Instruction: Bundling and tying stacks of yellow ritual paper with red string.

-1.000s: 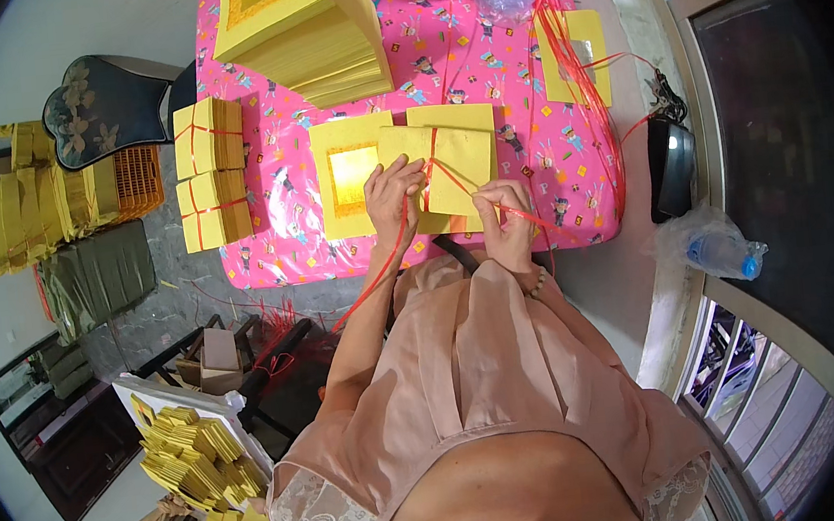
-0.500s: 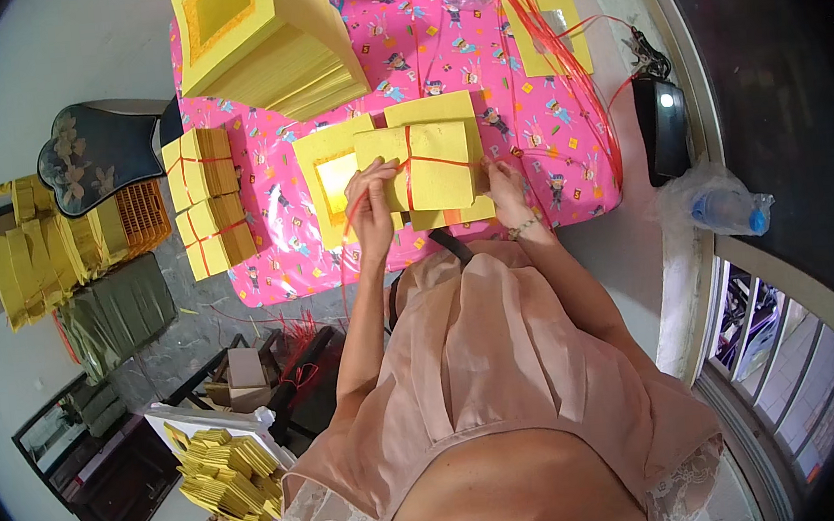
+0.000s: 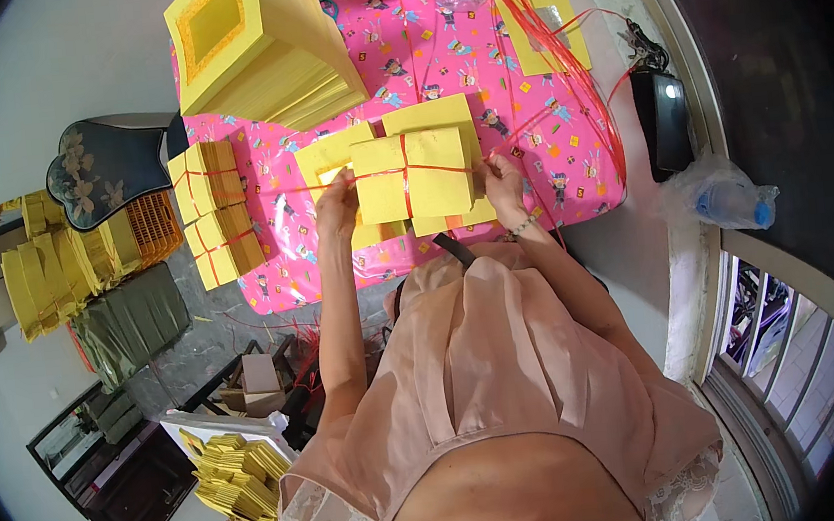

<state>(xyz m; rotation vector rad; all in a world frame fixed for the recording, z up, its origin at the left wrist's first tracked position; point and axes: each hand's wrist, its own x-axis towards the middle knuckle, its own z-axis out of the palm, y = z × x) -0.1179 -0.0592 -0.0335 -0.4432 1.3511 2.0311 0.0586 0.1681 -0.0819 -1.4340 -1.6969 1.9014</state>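
A bundle of yellow paper sheets (image 3: pixel 410 177) stands tilted above the pink patterned table (image 3: pixel 566 148), crossed by thin red string (image 3: pixel 406 170). My left hand (image 3: pixel 337 206) grips its left edge and my right hand (image 3: pixel 502 176) grips its right edge, with the string running out from both. More yellow sheets (image 3: pixel 328 154) lie flat under and behind the bundle.
A tall stack of yellow paper (image 3: pixel 260 51) sits at the table's back left. Two tied bundles (image 3: pixel 215 214) rest on its left edge. Loose red string (image 3: pixel 566 39) trails at the right. A dark chair (image 3: pixel 106 169), folded paper (image 3: pixel 51 273) and a box of yellow paper (image 3: pixel 237 470) stand on the floor.
The bundle has been lifted and turned upright between my hands, which moved apart to its two sides. The string now wraps across its face.
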